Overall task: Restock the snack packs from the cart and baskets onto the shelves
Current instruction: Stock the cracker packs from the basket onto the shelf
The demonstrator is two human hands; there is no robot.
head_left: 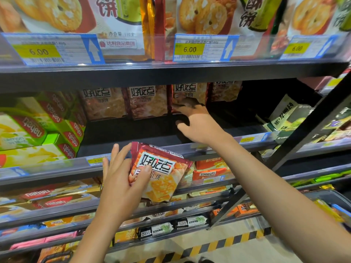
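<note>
My left hand (121, 179) grips a red cracker pack (161, 177) with a white label, held in front of the middle shelf's edge. My right hand (197, 122) reaches into the middle shelf (133, 130). Its fingers touch the lower edge of the third pack (187, 93) in a row of matching cracker packs standing at the back of the shelf. The thumb hangs below, apart from the pack. The fingertips are partly lost in shadow.
Green wafer boxes (38, 130) fill the shelf's left side. Dark bare shelf floor lies in front of the row and to its right. Cookie bags (207, 18) and price tags (190, 49) sit above. Lower shelves hold more snacks; a black diagonal brace (311, 122) crosses at right.
</note>
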